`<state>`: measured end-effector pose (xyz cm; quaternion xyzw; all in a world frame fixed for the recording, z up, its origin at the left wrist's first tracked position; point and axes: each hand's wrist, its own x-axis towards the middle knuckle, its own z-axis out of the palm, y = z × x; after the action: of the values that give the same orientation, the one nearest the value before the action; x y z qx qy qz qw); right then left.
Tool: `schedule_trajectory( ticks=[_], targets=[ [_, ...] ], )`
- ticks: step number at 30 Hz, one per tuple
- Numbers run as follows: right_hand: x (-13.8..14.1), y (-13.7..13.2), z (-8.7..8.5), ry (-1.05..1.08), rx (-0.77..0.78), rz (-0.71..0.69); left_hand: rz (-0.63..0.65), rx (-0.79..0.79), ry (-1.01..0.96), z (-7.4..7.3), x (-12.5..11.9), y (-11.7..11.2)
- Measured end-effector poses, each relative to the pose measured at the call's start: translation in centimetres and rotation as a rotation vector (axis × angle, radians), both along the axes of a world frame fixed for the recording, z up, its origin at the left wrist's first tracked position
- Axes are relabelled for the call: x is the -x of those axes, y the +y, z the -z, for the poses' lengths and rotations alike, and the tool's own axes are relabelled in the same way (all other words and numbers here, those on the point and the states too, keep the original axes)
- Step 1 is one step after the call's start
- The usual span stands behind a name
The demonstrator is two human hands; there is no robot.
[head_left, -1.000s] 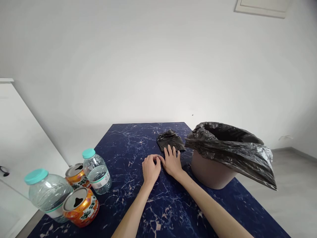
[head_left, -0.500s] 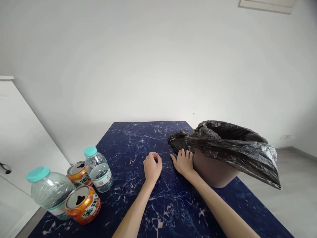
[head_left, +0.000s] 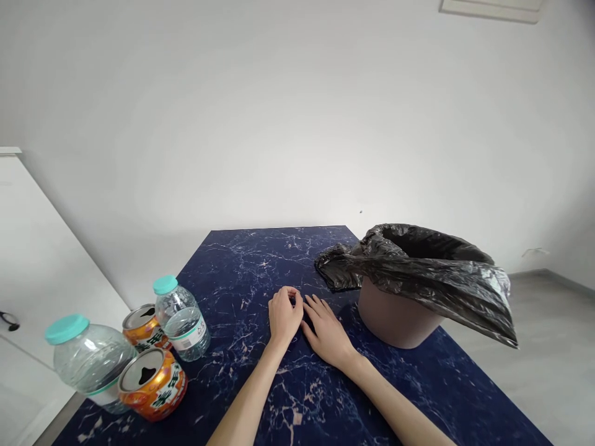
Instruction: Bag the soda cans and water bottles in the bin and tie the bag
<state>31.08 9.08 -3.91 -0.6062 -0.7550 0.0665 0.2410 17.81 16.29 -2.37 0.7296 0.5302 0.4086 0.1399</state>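
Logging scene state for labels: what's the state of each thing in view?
left hand: fingers curled, empty, on table
right hand: flat, open, on table
bin: upright, lined with black liner
loose black bag: crumpled, against liner
small bottle: upright, capped
large bottle: capped
front can: top open
rear can: opening unclear

Left hand (head_left: 284,314) loosely curled, right hand (head_left: 326,331) flat with fingers spread, hands touching, forearms extended

Dark blue marbled table (head_left: 260,260), black bin liner (head_left: 432,272), orange cans (head_left: 153,385), teal-capped bottles (head_left: 180,317)
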Motion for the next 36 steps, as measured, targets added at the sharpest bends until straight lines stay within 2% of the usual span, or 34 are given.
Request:
schedule_trajectory(
  ticks=[8,13,21,36],
  targets=[
    [-0.3,-0.5,-0.8,0.122,-0.072,-0.136,0.277,0.002,0.071,-0.7,0.5,-4.3],
    [-0.1,-1.1,-0.6,0.159,-0.094,-0.156,0.386,0.058,0.157,-0.8,0.8,-5.1],
    [-0.2,-1.0,0.2,0.135,-0.1,-0.199,0.41,0.105,0.249,-1.4,1.5,-5.5],
    [-0.3,-1.0,0.5,0.128,-0.133,-0.21,0.403,0.092,0.296,-1.3,1.5,-5.5]
  ],
)
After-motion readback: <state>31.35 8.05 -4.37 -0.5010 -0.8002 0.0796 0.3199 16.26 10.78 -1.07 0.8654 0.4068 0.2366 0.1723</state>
